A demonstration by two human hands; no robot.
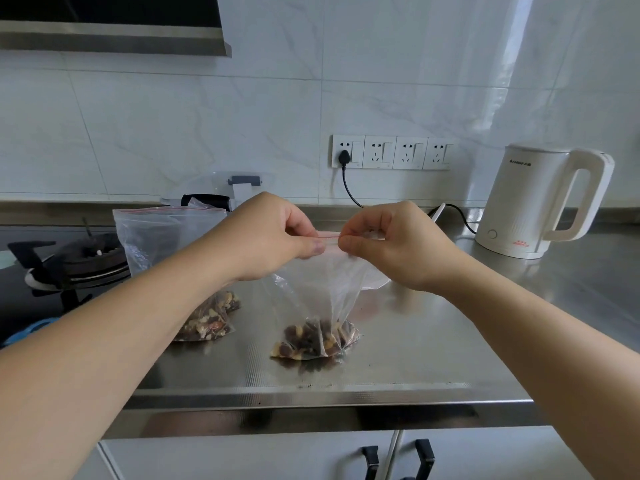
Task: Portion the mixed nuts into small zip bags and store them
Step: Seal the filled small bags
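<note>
While both hands pinch its red-striped top, left hand and right hand nearly touching, small zip bag hanging below the grip, mixed nuts at its bottom resting on the steel counter, second nut bag left of the grip.

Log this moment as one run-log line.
stage: sealing | left hand + right hand: pinching zip strip | small bag: upright on counter, nuts at bottom | second bag: left, standing

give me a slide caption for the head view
Both hands, left hand and right hand, pinch the zip strip of a small bag of mixed nuts on the steel counter.
</note>
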